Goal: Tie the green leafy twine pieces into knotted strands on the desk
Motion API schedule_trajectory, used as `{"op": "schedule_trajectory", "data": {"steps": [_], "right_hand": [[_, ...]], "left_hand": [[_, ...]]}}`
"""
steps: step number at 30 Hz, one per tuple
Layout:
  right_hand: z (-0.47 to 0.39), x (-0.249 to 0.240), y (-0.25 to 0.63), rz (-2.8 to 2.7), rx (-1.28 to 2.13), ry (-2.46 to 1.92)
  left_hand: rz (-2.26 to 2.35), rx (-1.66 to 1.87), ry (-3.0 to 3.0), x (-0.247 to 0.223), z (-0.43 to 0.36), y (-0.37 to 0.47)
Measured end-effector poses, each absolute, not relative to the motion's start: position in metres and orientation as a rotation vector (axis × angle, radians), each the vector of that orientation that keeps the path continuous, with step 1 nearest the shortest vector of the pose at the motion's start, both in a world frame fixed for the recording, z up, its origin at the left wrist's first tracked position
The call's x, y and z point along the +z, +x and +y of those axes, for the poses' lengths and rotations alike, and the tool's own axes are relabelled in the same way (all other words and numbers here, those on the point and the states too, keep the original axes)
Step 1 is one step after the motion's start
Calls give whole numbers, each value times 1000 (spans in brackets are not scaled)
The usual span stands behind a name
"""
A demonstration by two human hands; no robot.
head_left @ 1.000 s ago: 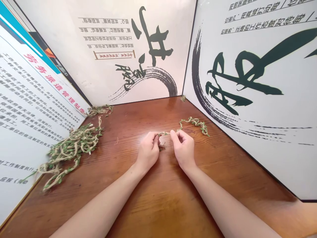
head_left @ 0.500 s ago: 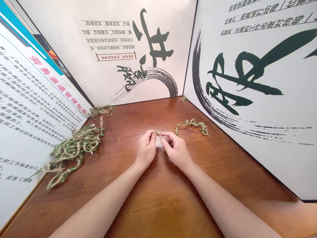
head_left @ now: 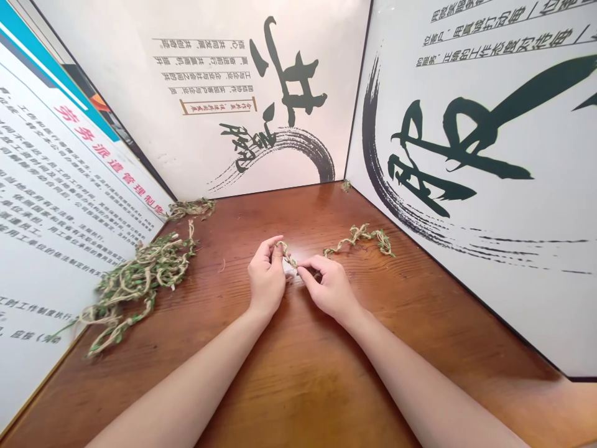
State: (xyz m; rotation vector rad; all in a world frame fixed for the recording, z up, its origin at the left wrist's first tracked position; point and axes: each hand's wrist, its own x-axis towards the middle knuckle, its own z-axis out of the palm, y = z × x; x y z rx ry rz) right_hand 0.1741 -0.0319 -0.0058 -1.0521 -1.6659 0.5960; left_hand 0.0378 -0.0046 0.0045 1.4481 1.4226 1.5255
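Between my hands runs a short stretch of leafy twine [head_left: 290, 260], tan cord with small green leaves. My left hand [head_left: 268, 277] is closed, pinching the twine between thumb and fingers. The thumb and forefinger of my right hand [head_left: 329, 283] pinch the same twine a little lower and to the right. A small whitish object [head_left: 288, 269] shows beside my left fingers; its kind cannot be made out, as the fingers partly hide it. Beyond my right hand a loose length of the twine [head_left: 359, 233] winds across the wooden table [head_left: 298, 379].
A tangled heap of leafy twine [head_left: 144, 274] lies at the table's left edge, with a smaller bunch [head_left: 191, 208] behind it. A tiny scrap [head_left: 346, 186] sits in the back corner. Upright printed panels [head_left: 196, 149] border the table at left, back and right.
My left hand has shifted left and tilted up slightly. My right hand has moved a bit lower, and the twine between them is more exposed. The loose length's near end has shifted left.
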Motion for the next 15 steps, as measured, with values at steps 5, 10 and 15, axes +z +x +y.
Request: {"op": "schedule_trajectory", "data": {"steps": [5, 10, 15], "right_hand": [[-34, -3, 172, -1639, 626, -1012], [-34, 1, 173, -1568, 659, -1018], [-31, 0, 175, -1517, 624, -1055]], "left_hand": [[1287, 1454, 1281, 4, -3, 40], [1248, 1371, 1443, 1, 0, 39], [1229, 1296, 1609, 1, 1, 38]]}}
